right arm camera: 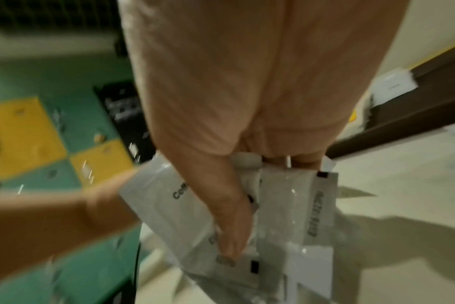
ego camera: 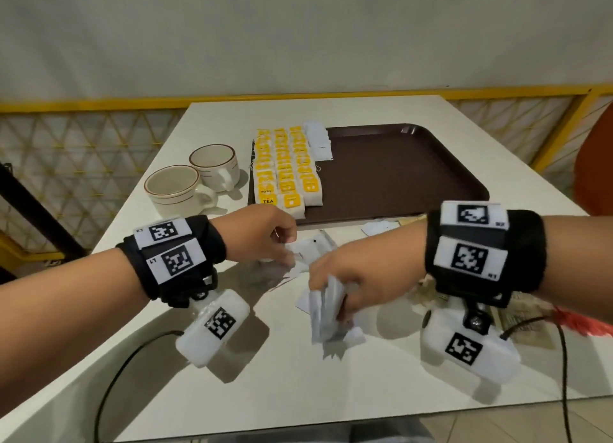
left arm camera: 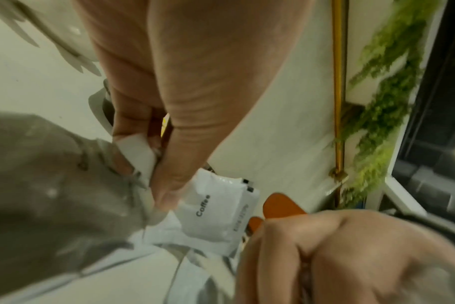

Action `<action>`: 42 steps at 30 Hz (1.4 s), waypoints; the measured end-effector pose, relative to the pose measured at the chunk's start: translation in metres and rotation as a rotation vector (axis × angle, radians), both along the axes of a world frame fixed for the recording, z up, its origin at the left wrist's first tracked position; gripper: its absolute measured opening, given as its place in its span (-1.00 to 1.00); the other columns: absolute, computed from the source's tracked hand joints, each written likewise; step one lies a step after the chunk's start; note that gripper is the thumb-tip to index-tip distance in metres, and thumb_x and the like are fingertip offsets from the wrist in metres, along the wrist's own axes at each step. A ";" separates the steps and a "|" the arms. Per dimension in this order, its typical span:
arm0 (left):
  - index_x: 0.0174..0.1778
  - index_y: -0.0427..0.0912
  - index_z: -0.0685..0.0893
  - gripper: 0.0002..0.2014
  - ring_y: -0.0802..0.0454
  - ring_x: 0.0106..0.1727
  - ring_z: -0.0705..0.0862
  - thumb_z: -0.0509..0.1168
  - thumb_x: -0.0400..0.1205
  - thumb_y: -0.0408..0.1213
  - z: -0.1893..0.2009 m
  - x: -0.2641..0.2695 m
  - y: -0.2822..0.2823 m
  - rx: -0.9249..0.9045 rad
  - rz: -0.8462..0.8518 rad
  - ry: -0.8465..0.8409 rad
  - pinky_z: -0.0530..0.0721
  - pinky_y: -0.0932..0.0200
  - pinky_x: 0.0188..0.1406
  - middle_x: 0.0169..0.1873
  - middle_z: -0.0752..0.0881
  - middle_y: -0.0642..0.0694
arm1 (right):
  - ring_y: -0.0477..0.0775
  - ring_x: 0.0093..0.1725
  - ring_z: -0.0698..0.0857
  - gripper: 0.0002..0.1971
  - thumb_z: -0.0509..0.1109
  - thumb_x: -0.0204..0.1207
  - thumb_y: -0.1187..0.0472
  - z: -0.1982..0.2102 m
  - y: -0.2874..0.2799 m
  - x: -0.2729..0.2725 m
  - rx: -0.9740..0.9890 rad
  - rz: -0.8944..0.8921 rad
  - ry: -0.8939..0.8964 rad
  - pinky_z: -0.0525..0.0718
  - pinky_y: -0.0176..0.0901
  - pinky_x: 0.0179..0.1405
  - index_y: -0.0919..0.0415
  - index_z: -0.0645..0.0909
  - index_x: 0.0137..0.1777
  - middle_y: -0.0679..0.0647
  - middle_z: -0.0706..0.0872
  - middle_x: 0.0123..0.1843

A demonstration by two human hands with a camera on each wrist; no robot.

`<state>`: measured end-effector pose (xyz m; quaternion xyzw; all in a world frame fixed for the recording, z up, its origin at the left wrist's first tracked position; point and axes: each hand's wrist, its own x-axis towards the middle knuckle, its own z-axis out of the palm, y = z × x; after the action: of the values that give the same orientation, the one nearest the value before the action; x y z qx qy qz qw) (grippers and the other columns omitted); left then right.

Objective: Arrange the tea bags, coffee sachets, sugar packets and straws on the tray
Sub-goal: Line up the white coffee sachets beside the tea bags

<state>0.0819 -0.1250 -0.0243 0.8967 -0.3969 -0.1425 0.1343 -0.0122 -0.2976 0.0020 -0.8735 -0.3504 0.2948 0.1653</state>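
Presently the coffee step is in hand; right hand clamps a stack of coffee sachets; left hand pinches another sachet above the bench; next, lay them on the tray beside the tea bags.

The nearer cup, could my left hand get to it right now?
Probably not yet. The path from the left hand to the nearer cup looks open, with only bare table between, but the hand is pinching a coffee sachet and would need to put it down first.
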 end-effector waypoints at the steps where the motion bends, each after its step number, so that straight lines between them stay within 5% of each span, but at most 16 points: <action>1: -0.32 -0.06 0.54 -0.77 0.26 -0.49 0.43 0.50 0.49 -0.22 0.003 0.001 0.001 -0.077 0.034 0.033 0.39 0.43 -0.45 -0.49 0.48 0.13 | 0.01 0.03 0.64 -0.86 0.47 0.51 0.32 0.007 -0.007 0.002 0.064 -0.084 -0.006 0.60 -0.11 0.13 0.13 0.63 0.01 -0.04 0.66 -0.04; 3: -0.37 -0.07 0.57 -0.77 0.31 -0.53 0.46 0.50 0.49 -0.30 0.008 0.003 0.000 -0.243 0.114 0.107 0.42 0.48 -0.46 -0.53 0.50 0.15 | -0.05 -0.03 0.69 -0.84 0.51 0.48 0.31 0.018 -0.025 0.005 0.226 -0.257 -0.025 0.64 -0.19 0.04 0.09 0.64 -0.01 -0.07 0.72 -0.08; 8: -0.29 -0.18 0.66 -0.88 0.13 -0.43 0.55 0.48 0.49 -0.39 0.017 0.013 -0.010 -0.552 0.276 0.339 0.56 0.35 -0.46 -0.46 0.63 0.02 | 0.12 -0.08 0.71 -0.83 0.45 0.48 0.48 0.025 -0.052 0.012 0.655 -0.569 -0.045 0.68 -0.01 0.00 0.43 0.65 0.06 0.28 0.75 -0.02; 11: -0.19 -0.29 0.69 -0.90 0.13 -0.47 0.54 0.49 0.49 -0.39 0.018 0.013 -0.018 -0.612 0.307 0.447 0.55 0.35 -0.50 -0.46 0.65 -0.03 | -0.03 -0.05 0.74 -0.81 0.40 0.49 0.52 0.015 -0.055 0.014 0.877 -0.694 -0.021 0.67 -0.23 -0.06 0.35 0.67 0.06 0.09 0.78 -0.06; 14: -0.29 -0.18 0.66 -0.86 0.18 -0.53 0.52 0.51 0.48 -0.35 0.014 0.011 -0.024 -0.537 0.310 0.407 0.52 0.33 -0.49 -0.56 0.62 0.08 | 0.11 0.10 0.73 -0.71 0.42 0.48 0.46 0.001 -0.063 0.019 1.053 -0.781 0.025 0.68 -0.03 0.15 0.44 0.62 0.20 0.29 0.75 0.10; 17: -0.25 -0.19 0.69 -0.89 0.19 -0.51 0.52 0.52 0.47 -0.34 0.007 0.008 -0.031 -0.541 0.308 0.462 0.51 0.34 -0.46 -0.53 0.63 0.08 | 0.22 0.16 0.73 -0.68 0.39 0.50 0.48 -0.012 -0.067 0.024 1.021 -0.822 0.078 0.64 0.12 0.24 0.41 0.61 0.26 0.37 0.72 0.19; 22: -0.26 -0.23 0.70 -0.81 -0.03 -0.36 0.57 0.58 0.33 -0.41 -0.006 0.005 -0.042 -0.770 0.312 0.715 0.57 0.29 -0.42 -0.33 0.65 -0.24 | 0.10 0.01 0.77 -0.77 0.38 0.49 0.47 -0.025 -0.068 0.025 1.034 -0.868 0.155 0.73 -0.07 0.02 0.29 0.67 0.12 0.13 0.80 -0.04; 27: -0.31 -0.28 0.61 -0.88 0.02 -0.45 0.49 0.42 0.32 -0.44 -0.009 0.000 -0.045 -1.105 0.434 0.964 0.66 0.27 -0.45 -0.39 0.47 -0.19 | 0.30 0.17 0.75 -0.63 0.41 0.41 0.42 -0.026 -0.076 0.026 1.299 -1.101 0.243 0.72 0.18 0.18 0.42 0.63 0.24 0.34 0.76 0.15; 33: -0.17 -0.31 0.58 -0.76 0.12 -0.55 0.58 0.27 0.44 -0.74 -0.015 0.001 -0.039 -1.209 0.502 0.953 0.66 0.33 -0.45 -0.47 0.64 -0.13 | 0.24 0.23 0.73 -0.58 0.36 0.48 0.43 -0.028 -0.077 0.026 1.387 -1.142 0.307 0.69 0.16 0.24 0.38 0.56 0.36 0.30 0.74 0.23; 39: 0.11 -0.28 0.68 -0.80 -0.04 -0.19 0.75 0.26 0.62 -0.54 -0.015 0.002 -0.037 -1.216 0.542 0.992 0.73 0.27 -0.37 -0.05 0.76 -0.26 | 0.24 0.25 0.72 -0.48 0.39 0.39 0.39 -0.026 -0.077 0.023 1.430 -1.132 0.339 0.70 0.11 0.21 0.37 0.54 0.39 0.30 0.72 0.26; 42: 0.12 -0.21 0.69 -0.79 -0.07 -0.11 0.72 0.29 0.62 -0.49 -0.016 0.002 -0.038 -1.206 0.560 0.955 0.74 0.26 -0.36 -0.01 0.75 -0.23 | 0.24 0.24 0.72 -0.50 0.39 0.38 0.39 -0.025 -0.077 0.022 1.430 -1.130 0.349 0.74 0.06 0.16 0.36 0.56 0.37 0.30 0.73 0.25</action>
<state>0.0838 -0.1630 -0.0407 0.5790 -0.0666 -0.2323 0.7787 0.0099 -0.3744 -0.0234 -0.5483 0.0587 0.0117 0.8341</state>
